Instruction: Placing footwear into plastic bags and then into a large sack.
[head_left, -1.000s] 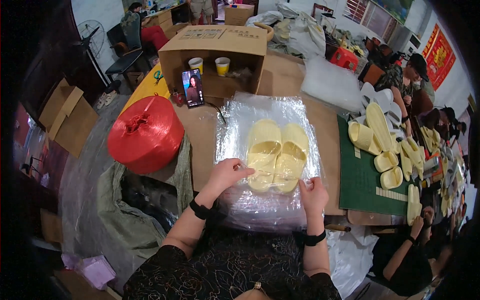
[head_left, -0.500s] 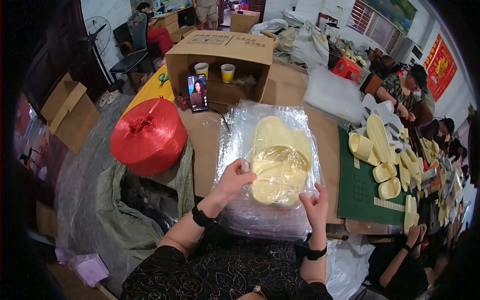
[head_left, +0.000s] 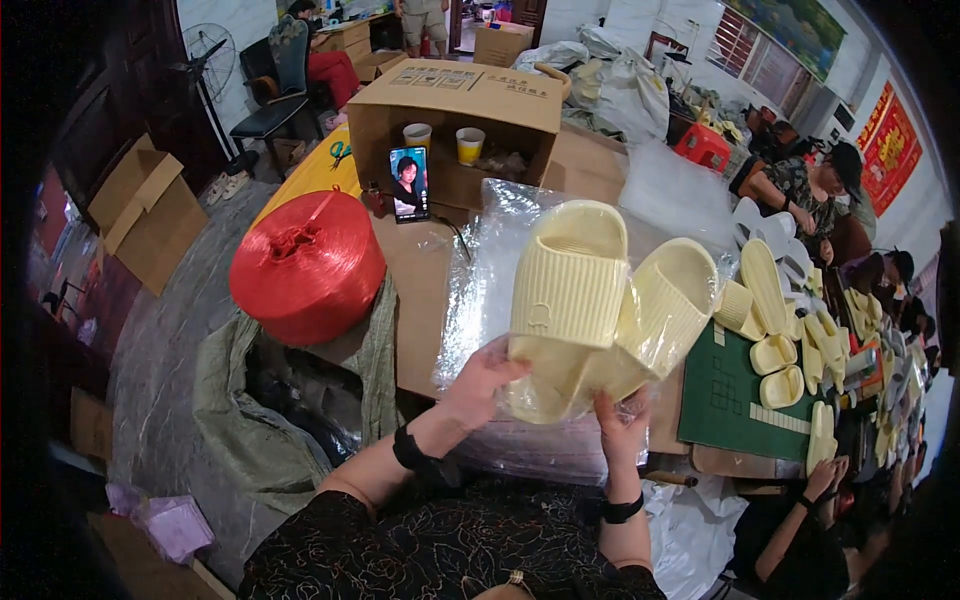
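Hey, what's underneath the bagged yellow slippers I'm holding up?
Beneath the slippers is a stack of clear plastic bags, with its shiny left part and near edge showing. The slippers hide its middle, so anything lying there can't be seen.

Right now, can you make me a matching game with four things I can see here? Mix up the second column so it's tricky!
Things:
1. bagged slippers
2. phone
3. big shiny roll
4. two cups

Colours, places and states:
A. inside the open cardboard box
B. red all over
C. held up by the left hand and right hand
D. standing upright, screen lit

Right pairs: 1-C, 2-D, 3-B, 4-A
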